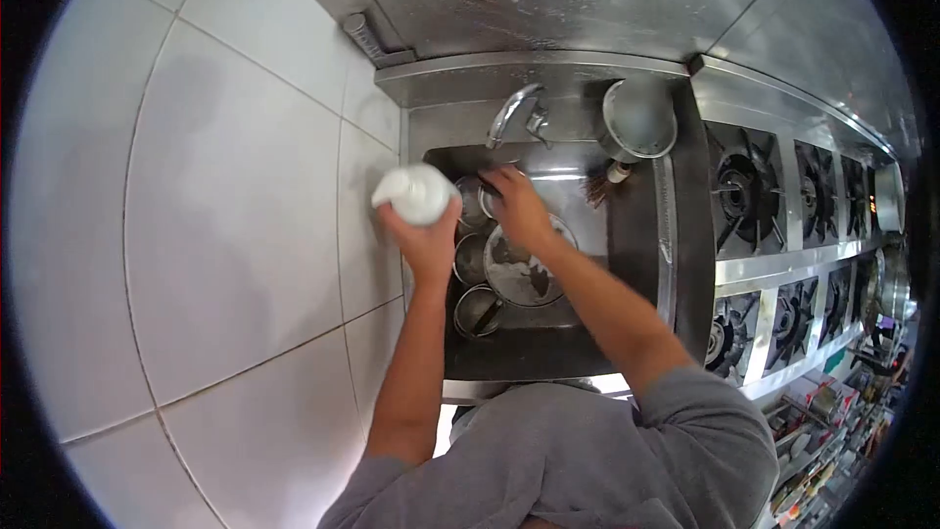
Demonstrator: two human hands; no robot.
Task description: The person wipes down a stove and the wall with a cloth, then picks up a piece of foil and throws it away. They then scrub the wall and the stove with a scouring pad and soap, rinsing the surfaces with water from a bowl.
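You can read no words, brands or numbers here. The white bottle (pixel 419 200) in your left hand (pixel 428 247) is blurred, so any print on it cannot be made out. Near the right edge, the small orange marks (pixel 872 205) beyond the burners (pixel 749 191) and the crowded shelf goods (pixel 821 409) at lower right are too small to read.
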